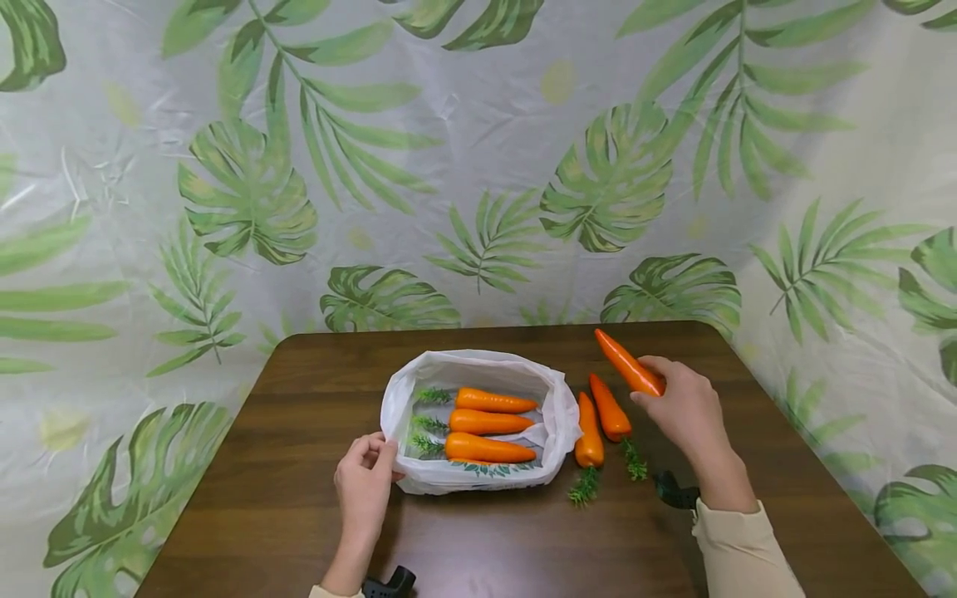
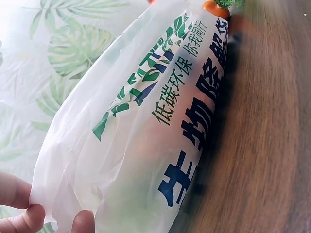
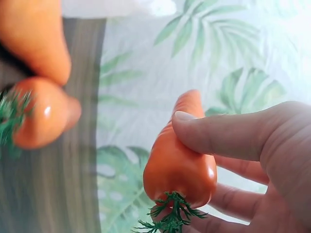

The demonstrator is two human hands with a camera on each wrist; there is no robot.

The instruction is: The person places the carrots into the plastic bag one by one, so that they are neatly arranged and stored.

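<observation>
A white plastic bag [image 1: 478, 478] lies with its mouth spread wide on the table, several orange carrots [image 1: 489, 422] side by side inside it, leafy ends to the left. My left hand [image 1: 366, 477] pinches the bag's left rim between thumb and fingers; the left wrist view shows the printed side of the bag [image 2: 141, 160]. On the right, my right hand [image 1: 684, 407] grips one carrot [image 1: 626, 361] near its thick end, raised with the tip pointing away. In the right wrist view the thumb presses on that carrot [image 3: 180, 165], green tuft hanging below.
Two more carrots lie just right of the bag: one [image 1: 589, 432] close beside its edge, the other [image 1: 610, 409] next to it, under the held carrot. Behind the dark wooden table [image 1: 299, 465] hangs a leaf-patterned sheet [image 1: 478, 166]. A black strap part sits at each wrist.
</observation>
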